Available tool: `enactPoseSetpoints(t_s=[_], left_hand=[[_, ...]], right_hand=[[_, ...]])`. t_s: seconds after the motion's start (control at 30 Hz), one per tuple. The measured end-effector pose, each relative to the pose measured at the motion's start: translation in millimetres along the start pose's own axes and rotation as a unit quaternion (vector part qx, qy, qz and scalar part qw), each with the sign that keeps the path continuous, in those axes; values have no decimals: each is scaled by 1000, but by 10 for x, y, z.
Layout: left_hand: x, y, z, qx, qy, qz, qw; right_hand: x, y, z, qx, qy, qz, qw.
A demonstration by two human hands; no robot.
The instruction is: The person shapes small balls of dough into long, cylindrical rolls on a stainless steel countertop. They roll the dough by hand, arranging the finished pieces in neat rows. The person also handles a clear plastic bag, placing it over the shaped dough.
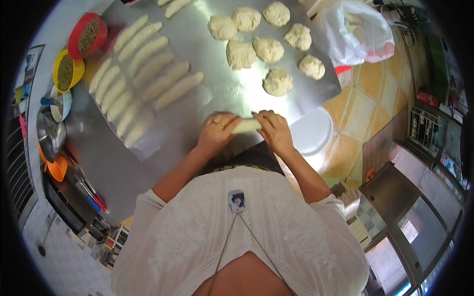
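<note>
Worktop point(118, 172): metal, grey, reflective, spreading across the upper left and centre. Plastic sheet point(148, 149): clear, lying at left with two rows of pale dough rolls point(177, 92); its haze blurs several of them. Plastic bag point(355, 27): white, open-mouthed, beyond the worktop's right edge. Round white lid-like disc point(311, 130): below that edge, near the right forearm. Bowls along the left edge: red point(102, 35) and yellow point(79, 72), each with brownish contents; steel point(53, 132), nearer the wearer. Dough lumps point(240, 54): eight, rough, cream-coloured, grouped at upper right, well apart from the rolls. Lettering: small coloured items at the far right are too indistinct to read. Left hand point(217, 129), ringed, slightly blurred, and right hand point(274, 129): each grip closed on one end of a single dough piece point(247, 126). Said piece: short, pale, smooth, cylindrical, lying crosswise between the hands at the worktop's near edge, ends hidden by fingers; contact with the metal cannot be told.
</note>
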State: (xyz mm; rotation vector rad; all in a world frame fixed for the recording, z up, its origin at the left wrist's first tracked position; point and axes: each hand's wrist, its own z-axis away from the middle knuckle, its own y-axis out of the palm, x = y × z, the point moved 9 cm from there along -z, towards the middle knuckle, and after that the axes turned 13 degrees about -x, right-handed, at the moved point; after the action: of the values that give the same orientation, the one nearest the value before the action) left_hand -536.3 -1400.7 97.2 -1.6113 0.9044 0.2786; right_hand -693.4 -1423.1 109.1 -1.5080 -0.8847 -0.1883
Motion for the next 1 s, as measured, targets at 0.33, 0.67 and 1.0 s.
enactPoseSetpoints(t_s=[0.33,0.67,1.0], left_hand=[[1067,-728,-2650,-180,6,-81,980],[2084,-221,-3833,-157,-17,-231,960],[1631,-374,-2348,-76,-181,-53,979]], right_hand=[[-423,-518,-3067,-179,-136,-24,974],[-1550,244,-4478,-171,-156,115,966],[-583,-272,-2665,-264,-1,-67,962]])
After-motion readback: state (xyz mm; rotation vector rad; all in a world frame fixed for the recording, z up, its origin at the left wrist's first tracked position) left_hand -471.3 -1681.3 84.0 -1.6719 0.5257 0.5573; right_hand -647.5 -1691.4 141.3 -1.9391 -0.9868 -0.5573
